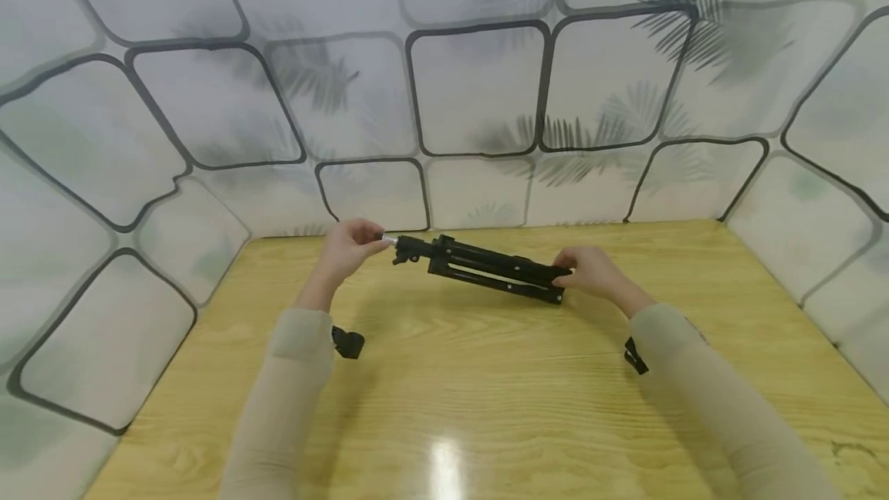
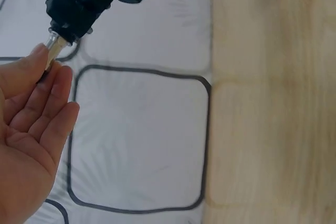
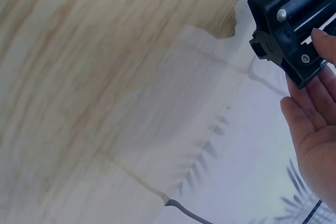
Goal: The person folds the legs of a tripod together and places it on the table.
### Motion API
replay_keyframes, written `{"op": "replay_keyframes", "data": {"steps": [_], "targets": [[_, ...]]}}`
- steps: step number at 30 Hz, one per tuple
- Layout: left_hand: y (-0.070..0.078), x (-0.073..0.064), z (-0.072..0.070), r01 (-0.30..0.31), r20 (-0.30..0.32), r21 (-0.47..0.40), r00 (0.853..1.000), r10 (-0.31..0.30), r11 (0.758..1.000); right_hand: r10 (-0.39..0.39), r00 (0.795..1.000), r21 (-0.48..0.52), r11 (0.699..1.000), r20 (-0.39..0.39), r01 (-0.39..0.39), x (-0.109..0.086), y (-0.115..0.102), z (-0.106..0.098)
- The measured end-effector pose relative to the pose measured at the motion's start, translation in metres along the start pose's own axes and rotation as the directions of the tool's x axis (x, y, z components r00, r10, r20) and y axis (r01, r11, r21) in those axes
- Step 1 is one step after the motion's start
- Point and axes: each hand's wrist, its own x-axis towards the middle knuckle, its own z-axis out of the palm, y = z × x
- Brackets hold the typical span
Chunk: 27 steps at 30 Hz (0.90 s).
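Note:
A folded black tripod (image 1: 500,265) is held up over the wooden table, slanting down to the right in the head view. My left hand (image 1: 349,249) pinches the thin silver rod at its left end between thumb and fingertips. The left wrist view shows that silver rod (image 2: 55,48) below a black collar with a knob. At the other end, my right hand (image 1: 590,276) grips the folded legs. In the right wrist view the thumb and fingers of the right hand (image 3: 317,114) close around the black leg end (image 3: 283,35), which has round metal rivets.
The wood-grain table (image 1: 472,376) spreads under both arms. Behind it and at the sides stand pale walls (image 1: 479,91) with dark outlined squares and leaf prints. Black wrist-worn pieces (image 1: 349,342) show beside the sleeves.

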Motion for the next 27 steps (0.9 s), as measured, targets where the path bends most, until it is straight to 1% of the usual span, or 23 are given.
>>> {"op": "replay_keyframes", "data": {"steps": [2,5,9,13,16,19,23,27], "targets": [[-0.01,-0.001,0.0,0.022,0.028,0.026,0.999,-0.022,0.999,0.003,1.0,0.003,1.0,0.001,-0.003,0.002,0.0,0.0],[-0.02,-0.001,0.0,0.034,0.061,0.067,0.997,-0.038,0.997,0.009,1.0,0.012,1.0,0.0,-0.009,0.005,-0.001,0.001],[-0.03,-0.001,0.002,0.071,0.091,0.132,0.992,-0.083,0.989,0.006,1.0,0.001,1.0,-0.007,-0.006,0.008,-0.001,0.002],[-0.04,-0.001,0.005,0.108,0.118,0.162,0.985,-0.128,0.981,-0.009,1.0,-0.02,1.0,-0.011,0.008,0.009,-0.002,0.002],[-0.046,-0.001,0.008,0.108,0.148,0.192,0.979,-0.137,0.975,-0.015,1.0,-0.027,1.0,-0.015,0.014,0.009,-0.004,0.001],[-0.05,-0.001,0.011,0.085,0.182,0.24,0.975,-0.131,0.967,-0.02,1.0,-0.038,0.999,-0.015,0.019,0.01,-0.005,0.001],[-0.055,0.0,0.015,0.066,0.215,0.281,0.968,-0.129,0.958,-0.028,1.0,-0.056,0.998,-0.011,0.028,0.009,-0.006,0.001],[-0.057,0.0,0.02,0.068,0.242,0.32,0.959,-0.151,0.945,-0.031,0.999,-0.084,0.996,-0.006,0.031,0.007,-0.006,0.001]]}}
